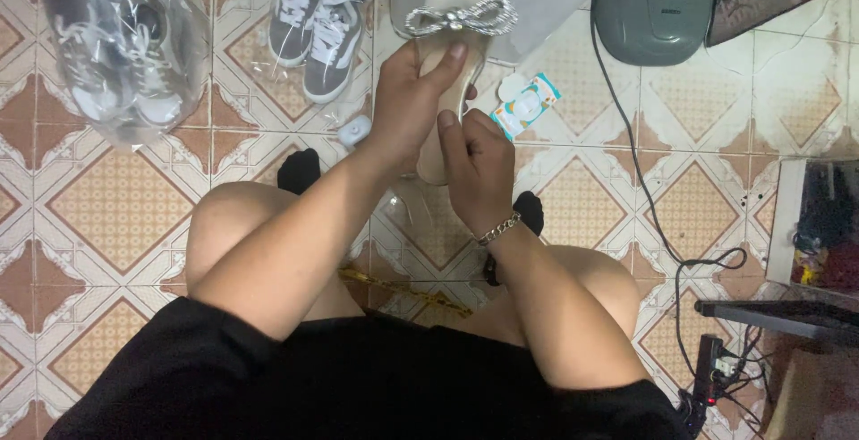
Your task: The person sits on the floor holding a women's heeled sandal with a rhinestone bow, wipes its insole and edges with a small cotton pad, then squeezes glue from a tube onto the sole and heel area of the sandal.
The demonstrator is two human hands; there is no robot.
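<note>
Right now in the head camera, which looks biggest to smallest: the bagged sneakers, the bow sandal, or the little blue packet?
1. Bagged sneakers
2. Bow sandal, partly hidden by both hands
3. Blue packet

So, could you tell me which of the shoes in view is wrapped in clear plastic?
The pair of sneakers in the clear plastic bag at the upper left. The grey sneakers lie bare on the tiles, and the bow-trimmed sandal is held in both hands.

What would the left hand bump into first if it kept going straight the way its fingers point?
The left hand points up the beige sandal it holds, so it would probably meet the sparkly silver bow at the toe first. How high the bow sits over the sole is hard to judge from above.
</note>
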